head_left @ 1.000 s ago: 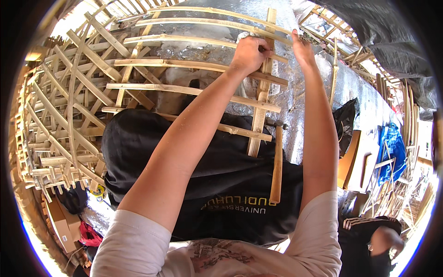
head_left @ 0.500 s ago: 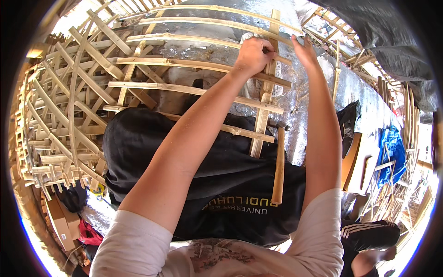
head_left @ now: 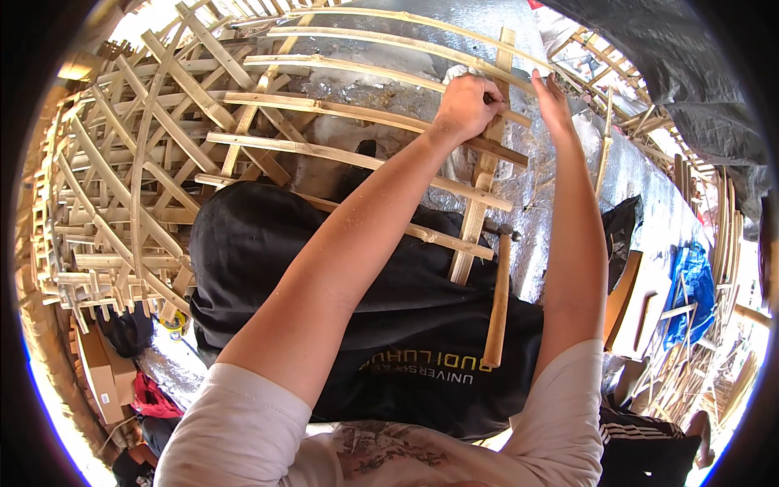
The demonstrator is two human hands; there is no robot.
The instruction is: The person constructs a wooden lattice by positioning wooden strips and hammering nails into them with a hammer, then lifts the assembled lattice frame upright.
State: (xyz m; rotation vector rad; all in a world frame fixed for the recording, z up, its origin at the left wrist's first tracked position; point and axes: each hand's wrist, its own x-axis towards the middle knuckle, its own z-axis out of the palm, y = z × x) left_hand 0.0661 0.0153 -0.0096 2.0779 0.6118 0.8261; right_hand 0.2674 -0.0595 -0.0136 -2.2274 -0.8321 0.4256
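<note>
Head view: slatted wooden frame (head_left: 357, 114), upper centre, pale. Slat ends jut past its right bar (head_left: 473, 221); silver sheet (head_left: 535, 187) shows bare between them and right forearm (head_left: 578, 219). Left hand (head_left: 471, 107) curled at that bar, fingertips hidden; can't tell its grip. Right hand (head_left: 553, 104) open. Left forearm (head_left: 357, 235) covers some slats.

The slatted frame (head_left: 324, 108) looks like pale bamboo, smooth between its rougher nodes. The hammer (head_left: 497, 312) pairs a smooth wooden handle with a dark metal head. Near me, black cloth (head_left: 260, 252) drapes matt; at right, silvery sheeting (head_left: 649, 207) gleams like foil beside crumpled blue plastic (head_left: 690, 292).
</note>
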